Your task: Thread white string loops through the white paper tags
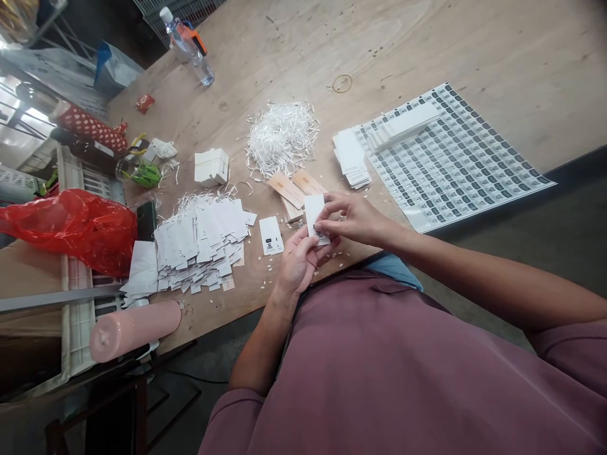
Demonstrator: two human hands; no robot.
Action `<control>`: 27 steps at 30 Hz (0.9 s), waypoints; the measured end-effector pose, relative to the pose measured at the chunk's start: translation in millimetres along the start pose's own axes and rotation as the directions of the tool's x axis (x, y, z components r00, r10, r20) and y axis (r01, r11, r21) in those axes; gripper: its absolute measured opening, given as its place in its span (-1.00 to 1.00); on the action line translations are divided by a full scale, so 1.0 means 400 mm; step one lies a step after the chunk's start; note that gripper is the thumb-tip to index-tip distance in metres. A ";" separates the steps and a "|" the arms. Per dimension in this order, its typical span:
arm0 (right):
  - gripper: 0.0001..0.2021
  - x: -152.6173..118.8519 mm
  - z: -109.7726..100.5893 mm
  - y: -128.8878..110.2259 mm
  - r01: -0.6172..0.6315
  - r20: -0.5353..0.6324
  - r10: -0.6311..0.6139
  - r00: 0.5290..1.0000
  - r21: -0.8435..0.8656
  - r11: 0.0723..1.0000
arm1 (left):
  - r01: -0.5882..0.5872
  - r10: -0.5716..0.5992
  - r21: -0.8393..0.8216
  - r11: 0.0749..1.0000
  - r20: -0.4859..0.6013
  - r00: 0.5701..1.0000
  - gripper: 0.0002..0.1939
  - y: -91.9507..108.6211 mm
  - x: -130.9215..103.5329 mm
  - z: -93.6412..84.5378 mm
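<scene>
A white card tag (313, 208) with small dark print near its lower end is held upright in front of me. My left hand (298, 260) is closed on its lower part, thumb in front. From the right, my right hand (353, 218) bends its fingers onto the same tag near the print. Just left of my hands lies another printed white tag (271, 235). Orange cards (287, 191) are stacked right behind the held tag. Stacked white tags (351, 158) sit beyond my right hand, beside a sheet of printed stickers (459, 158).
A heap of white strings (283, 138) lies in mid-table. To the left are a spread pile of strung tags (202, 243), a banded card bundle (211, 167), a red plastic bag (95, 227) and a pink bottle (135, 330). Farther back stands a clear water bottle (188, 49).
</scene>
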State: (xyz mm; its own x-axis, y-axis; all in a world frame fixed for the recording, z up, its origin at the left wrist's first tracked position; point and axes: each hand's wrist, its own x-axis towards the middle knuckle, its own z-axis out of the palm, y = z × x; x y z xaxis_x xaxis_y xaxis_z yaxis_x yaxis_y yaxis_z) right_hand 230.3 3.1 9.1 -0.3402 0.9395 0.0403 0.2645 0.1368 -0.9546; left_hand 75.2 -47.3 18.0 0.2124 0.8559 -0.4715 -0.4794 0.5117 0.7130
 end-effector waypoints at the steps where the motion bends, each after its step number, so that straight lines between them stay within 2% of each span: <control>1: -0.85 0.001 0.001 0.001 0.003 -0.003 -0.003 1.000 -0.006 1.000 | -0.004 0.004 -0.005 1.000 -0.002 1.000 -0.75 -0.001 0.000 0.000; 7: -0.88 0.002 0.008 0.004 0.015 -0.019 -0.016 1.000 -0.020 1.000 | -0.045 0.046 -0.017 0.999 0.021 0.999 -0.77 -0.006 0.004 -0.003; 12: -0.88 -0.002 0.011 0.000 0.013 -0.032 -0.014 0.999 -0.026 1.000 | -0.042 0.042 0.027 0.999 -0.001 0.999 -0.77 -0.006 0.005 -0.001; 19: -0.96 -0.004 0.019 0.014 0.090 -0.077 -0.105 0.991 -0.179 0.980 | -0.100 0.102 0.077 0.992 -0.021 0.995 -0.74 -0.021 0.006 -0.009; 24: -0.94 -0.005 0.022 0.008 0.113 -0.143 -0.146 0.979 -0.219 0.969 | -0.158 0.160 0.080 0.984 -0.015 0.987 -0.77 -0.021 0.002 -0.014; 25: -0.91 -0.003 0.019 0.005 0.103 -0.166 -0.138 0.976 -0.205 0.973 | -0.158 0.160 0.076 0.984 -0.015 0.987 -0.78 -0.020 0.000 -0.014; 27: -0.66 0.003 0.010 0.000 0.069 -0.222 -0.098 0.970 -0.136 0.988 | -0.135 0.136 0.072 0.988 -0.012 0.991 -0.78 -0.020 -0.007 -0.013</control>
State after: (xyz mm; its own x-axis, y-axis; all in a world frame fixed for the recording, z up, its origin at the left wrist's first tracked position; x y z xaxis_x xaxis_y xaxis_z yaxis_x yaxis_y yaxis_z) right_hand 226.4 3.2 7.9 -0.1556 0.9677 0.1985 0.3609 0.2428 -0.9004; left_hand 73.9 -54.2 10.8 0.1344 0.9167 -0.3762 -0.4412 0.3953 0.8057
